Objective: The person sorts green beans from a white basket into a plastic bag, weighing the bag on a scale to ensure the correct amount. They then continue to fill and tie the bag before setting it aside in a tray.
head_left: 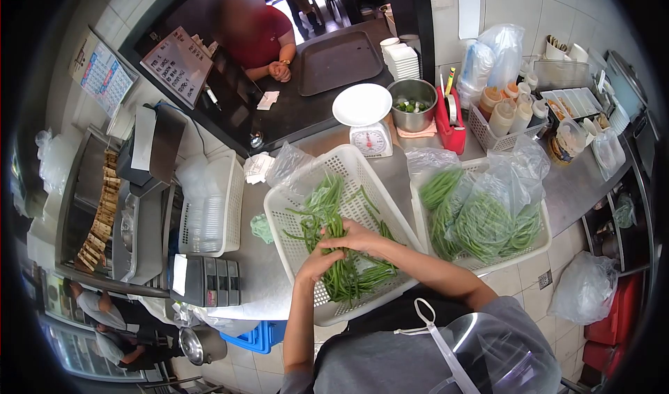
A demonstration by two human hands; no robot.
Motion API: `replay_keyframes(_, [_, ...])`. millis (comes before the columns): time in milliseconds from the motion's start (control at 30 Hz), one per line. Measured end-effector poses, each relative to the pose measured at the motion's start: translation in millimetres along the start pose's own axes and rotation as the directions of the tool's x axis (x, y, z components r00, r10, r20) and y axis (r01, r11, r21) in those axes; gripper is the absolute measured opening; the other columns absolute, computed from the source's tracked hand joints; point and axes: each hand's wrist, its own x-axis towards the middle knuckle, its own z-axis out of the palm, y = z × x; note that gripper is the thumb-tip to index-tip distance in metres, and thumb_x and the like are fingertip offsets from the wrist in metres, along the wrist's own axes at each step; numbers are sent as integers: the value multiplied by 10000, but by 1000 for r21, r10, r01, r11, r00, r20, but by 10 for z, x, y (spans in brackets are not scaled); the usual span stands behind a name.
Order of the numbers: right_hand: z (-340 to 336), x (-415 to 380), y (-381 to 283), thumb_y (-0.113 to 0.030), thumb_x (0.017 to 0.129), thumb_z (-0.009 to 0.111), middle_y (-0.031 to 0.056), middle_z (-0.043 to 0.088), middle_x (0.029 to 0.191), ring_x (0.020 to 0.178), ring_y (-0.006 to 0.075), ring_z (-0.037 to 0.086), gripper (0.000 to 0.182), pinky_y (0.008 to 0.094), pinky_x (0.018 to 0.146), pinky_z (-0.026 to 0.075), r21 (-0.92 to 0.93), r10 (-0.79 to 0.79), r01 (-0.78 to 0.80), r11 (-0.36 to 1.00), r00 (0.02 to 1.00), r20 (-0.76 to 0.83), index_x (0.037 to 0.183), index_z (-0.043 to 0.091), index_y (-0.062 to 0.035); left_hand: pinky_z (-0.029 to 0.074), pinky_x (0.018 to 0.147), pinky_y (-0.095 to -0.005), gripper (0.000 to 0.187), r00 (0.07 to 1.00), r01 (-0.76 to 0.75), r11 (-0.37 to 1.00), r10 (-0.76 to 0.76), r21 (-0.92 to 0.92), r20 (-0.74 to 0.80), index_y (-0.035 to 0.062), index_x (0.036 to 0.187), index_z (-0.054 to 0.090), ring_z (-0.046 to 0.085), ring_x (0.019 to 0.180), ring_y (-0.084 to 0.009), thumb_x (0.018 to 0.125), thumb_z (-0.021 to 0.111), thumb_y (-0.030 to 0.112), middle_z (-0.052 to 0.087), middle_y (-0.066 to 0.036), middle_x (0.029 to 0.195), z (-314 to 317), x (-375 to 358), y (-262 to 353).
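Both of my hands are wrapped round a bunch of long green beans over a white perforated basket. My left hand grips the bunch from the left side, and my right hand closes on it from the right, close beside the left. More loose beans lie in the basket under and around my hands. A second white basket to the right holds green beans in clear plastic bags.
Behind the baskets stand a scale with a white plate, a metal pot and a crate of sauce bottles. A person in a red shirt leans at the window counter beside a dark tray. Black drawers stand left.
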Motion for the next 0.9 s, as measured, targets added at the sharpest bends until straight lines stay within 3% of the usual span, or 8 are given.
replay_keyframes(67, [4, 56, 157, -277, 812, 656, 53, 559, 931, 887, 143, 527, 352, 288, 801, 419, -129, -123, 114, 985, 991, -61, 1037, 573, -20, 464, 742, -251, 592, 1000, -29, 999, 29, 41, 2, -29, 1242, 363, 553, 889, -161, 718, 625, 56, 540, -102, 1049, -1, 11, -28])
replay_keyframes(167, [-17, 90, 142, -292, 861, 588, 66, 553, 920, 907, 150, 517, 326, 289, 837, 402, -114, -36, 24, 993, 994, -105, 1019, 562, -8, 453, 767, -243, 615, 993, -85, 996, 87, 20, -85, -22, 1264, 350, 542, 901, -156, 721, 635, 29, 524, -90, 1064, 211, -144, 109])
replay_keyframes(267, [-44, 8, -213, -309, 906, 503, 75, 552, 937, 917, 156, 506, 309, 302, 857, 383, -105, -28, 23, 994, 999, -47, 984, 555, -14, 425, 833, -261, 675, 966, -258, 966, 257, -25, -9, -5, 1301, 322, 476, 1004, -147, 729, 674, 58, 480, -95, 1124, 203, -150, -12])
replay_keyframes(400, [-212, 94, -369, -306, 946, 404, 99, 600, 902, 905, 171, 521, 304, 325, 863, 380, 127, -208, 211, 969, 977, -37, 843, 532, -50, 399, 899, -308, 749, 979, -173, 979, 159, 106, 128, -7, 1334, 294, 454, 1064, -175, 708, 702, 55, 453, -111, 1193, 36, -311, -49])
replay_keyframes(567, [-309, 142, -473, -273, 940, 419, 62, 538, 709, 620, 177, 536, 195, 390, 653, 470, 763, 163, 95, 640, 953, -256, 917, 469, -86, 355, 964, -357, 744, 968, -220, 882, 251, 416, -21, -18, 1312, 340, 457, 1114, -270, 682, 715, 105, 443, -185, 1245, -186, -364, 9])
replay_keyframes(667, [-464, 221, -168, -341, 917, 469, 41, 496, 679, 576, 159, 493, 232, 376, 614, 449, 874, 214, 77, 480, 956, -202, 916, 467, -109, 393, 905, -346, 752, 918, -210, 671, 386, 711, -93, -18, 1310, 347, 485, 1057, -272, 691, 724, 184, 441, -180, 1238, -332, -75, -93])
replay_keyframes(800, [-449, 44, -452, -448, 853, 545, 12, 481, 681, 560, 121, 449, 331, 353, 621, 408, 876, 207, 75, 477, 959, -194, 942, 493, -133, 312, 990, -436, 710, 993, -108, 558, 103, 823, 61, -40, 1228, 442, 395, 1185, -376, 733, 645, 426, 403, -249, 1280, -81, 398, -156])
replay_keyframes(900, [-502, -5, -546, -482, 816, 584, 9, 481, 692, 565, 119, 449, 379, 345, 624, 403, 859, 178, 94, 502, 961, -210, 943, 494, -136, 322, 952, -503, 759, 998, 58, 285, -16, 957, -55, -10, 1171, 505, 420, 1166, -369, 713, 581, 591, 428, -234, 1260, 527, 430, 228])
